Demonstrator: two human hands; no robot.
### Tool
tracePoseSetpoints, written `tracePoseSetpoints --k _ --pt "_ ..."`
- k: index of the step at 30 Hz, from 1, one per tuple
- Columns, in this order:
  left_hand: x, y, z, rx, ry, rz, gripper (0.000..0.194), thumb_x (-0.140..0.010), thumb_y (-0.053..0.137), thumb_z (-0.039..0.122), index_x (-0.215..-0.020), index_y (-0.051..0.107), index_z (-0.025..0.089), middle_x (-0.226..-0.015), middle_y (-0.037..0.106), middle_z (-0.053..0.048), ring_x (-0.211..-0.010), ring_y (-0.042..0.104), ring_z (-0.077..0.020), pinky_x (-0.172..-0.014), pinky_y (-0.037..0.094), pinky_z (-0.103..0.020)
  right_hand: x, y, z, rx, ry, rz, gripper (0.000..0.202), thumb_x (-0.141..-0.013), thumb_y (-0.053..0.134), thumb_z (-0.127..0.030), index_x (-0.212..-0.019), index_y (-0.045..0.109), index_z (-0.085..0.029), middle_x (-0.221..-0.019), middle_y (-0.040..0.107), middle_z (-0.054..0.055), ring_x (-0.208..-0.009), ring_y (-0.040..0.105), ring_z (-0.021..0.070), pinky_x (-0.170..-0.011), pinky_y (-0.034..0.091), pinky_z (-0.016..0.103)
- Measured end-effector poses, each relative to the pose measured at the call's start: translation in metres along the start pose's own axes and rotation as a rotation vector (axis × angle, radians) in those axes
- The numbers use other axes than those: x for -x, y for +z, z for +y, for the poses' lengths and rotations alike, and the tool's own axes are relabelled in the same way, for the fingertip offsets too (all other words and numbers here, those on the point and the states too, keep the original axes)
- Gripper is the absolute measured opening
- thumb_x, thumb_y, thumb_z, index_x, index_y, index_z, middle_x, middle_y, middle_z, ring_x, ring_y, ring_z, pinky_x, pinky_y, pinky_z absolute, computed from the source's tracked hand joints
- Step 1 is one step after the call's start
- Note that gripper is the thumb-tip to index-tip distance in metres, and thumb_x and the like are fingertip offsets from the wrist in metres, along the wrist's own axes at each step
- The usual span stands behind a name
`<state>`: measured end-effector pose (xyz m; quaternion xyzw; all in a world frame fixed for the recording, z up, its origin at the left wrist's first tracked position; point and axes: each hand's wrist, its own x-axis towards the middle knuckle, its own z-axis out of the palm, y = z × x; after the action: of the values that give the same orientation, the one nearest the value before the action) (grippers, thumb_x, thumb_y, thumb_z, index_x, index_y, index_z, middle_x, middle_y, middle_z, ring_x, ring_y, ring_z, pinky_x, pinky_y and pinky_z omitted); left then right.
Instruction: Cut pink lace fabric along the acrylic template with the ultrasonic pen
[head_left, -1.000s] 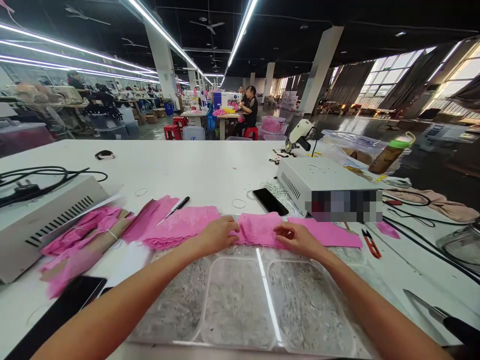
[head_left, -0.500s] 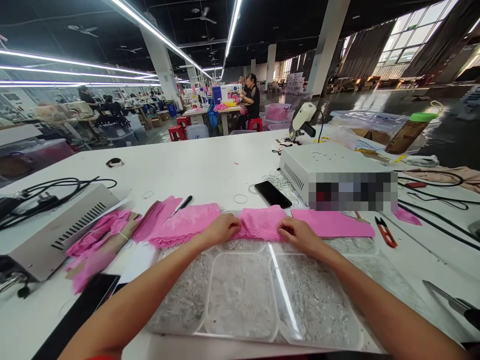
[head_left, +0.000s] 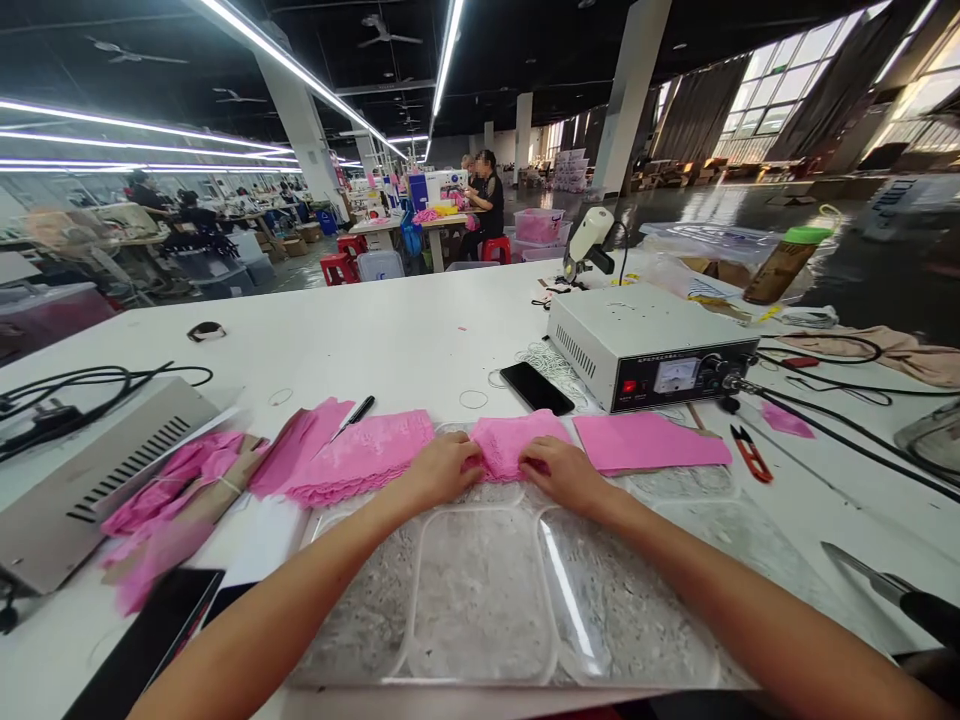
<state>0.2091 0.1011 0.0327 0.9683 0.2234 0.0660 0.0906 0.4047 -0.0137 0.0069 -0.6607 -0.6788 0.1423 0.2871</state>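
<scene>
A small piece of pink lace-edged fabric point(head_left: 514, 440) lies at the far edge of a clear lid-like plastic sheet point(head_left: 480, 600) with moulded squares. My left hand point(head_left: 448, 468) pinches its left near corner with curled fingers. At its near edge, right of the middle, my right hand point(head_left: 559, 470) is closed on the lace, fingertips partly hidden. Left of my hands lies a stack of pink lace pieces point(head_left: 375, 450) with a black pen point(head_left: 352, 415) on top. To the right is a stack of smooth pink pieces point(head_left: 649, 442).
A grey machine box with a dial point(head_left: 652, 345) stands behind the right stack, beside a black phone point(head_left: 537, 387). Red-handled thread snips point(head_left: 750, 455) and a larger blade point(head_left: 862, 570) lie to the right. Another grey box point(head_left: 105, 480) and bundled pink fabric point(head_left: 180, 490) are left.
My right hand has moved left along the near edge of the pink piece, closer to my left hand. The view has turned slightly to the right.
</scene>
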Motion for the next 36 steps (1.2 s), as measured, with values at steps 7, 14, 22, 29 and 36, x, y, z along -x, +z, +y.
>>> tracePoseSetpoints --k 7,14,22,29,36 --pt "-0.009 0.01 0.021 -0.099 -0.05 0.094 0.036 -0.079 0.071 0.047 -0.098 0.064 0.017 -0.104 0.063 -0.011 -0.099 0.058 -0.0278 -0.089 0.044 -0.042 -0.005 -0.004 0.013 -0.154 0.053 -0.009 0.024 -0.084 0.048 -0.028 -0.063 0.054 -0.018 -0.061 0.055 0.0 -0.058 0.045 0.0125 -0.055 0.032 0.026" --pt "-0.029 0.02 0.038 -0.176 -0.094 0.197 0.015 -0.09 0.055 0.029 -0.089 0.063 0.015 -0.097 0.062 -0.013 -0.095 0.056 -0.0289 -0.083 0.042 -0.044 -0.005 -0.01 0.012 -0.31 0.087 -0.013 0.029 -0.083 0.045 -0.037 -0.06 0.045 -0.019 -0.056 0.044 -0.004 -0.056 0.039 0.0106 -0.053 0.033 0.025" --pt "-0.015 0.015 0.018 -0.182 -0.023 0.28 0.014 -0.092 0.049 0.017 -0.091 0.063 0.018 -0.095 0.063 -0.009 -0.091 0.057 -0.024 -0.083 0.042 -0.041 -0.005 -0.013 0.015 -0.374 0.084 -0.025 0.029 -0.082 0.046 -0.04 -0.062 0.047 -0.019 -0.056 0.045 -0.003 -0.055 0.04 0.0104 -0.052 0.033 0.024" --pt "0.0 0.002 0.006 -0.142 0.103 0.378 0.022 -0.096 0.04 0.015 -0.088 0.06 0.019 -0.102 0.065 -0.006 -0.101 0.057 -0.0194 -0.107 0.028 -0.049 0.001 -0.033 0.006 -0.258 0.023 0.001 0.025 -0.086 0.044 -0.037 -0.068 0.049 -0.02 -0.063 0.051 -0.001 -0.059 0.042 0.0125 -0.056 0.034 0.027" --pt "0.075 -0.005 0.004 -0.058 0.257 0.332 0.024 -0.095 0.037 0.012 -0.085 0.057 0.02 -0.083 0.063 -0.004 -0.084 0.056 -0.0167 -0.09 0.045 -0.037 0.031 -0.025 -0.039 -0.069 -0.076 -0.25 0.017 -0.086 0.046 -0.025 -0.074 0.058 -0.021 -0.07 0.063 0.002 -0.06 0.05 0.014 -0.057 0.035 0.027"
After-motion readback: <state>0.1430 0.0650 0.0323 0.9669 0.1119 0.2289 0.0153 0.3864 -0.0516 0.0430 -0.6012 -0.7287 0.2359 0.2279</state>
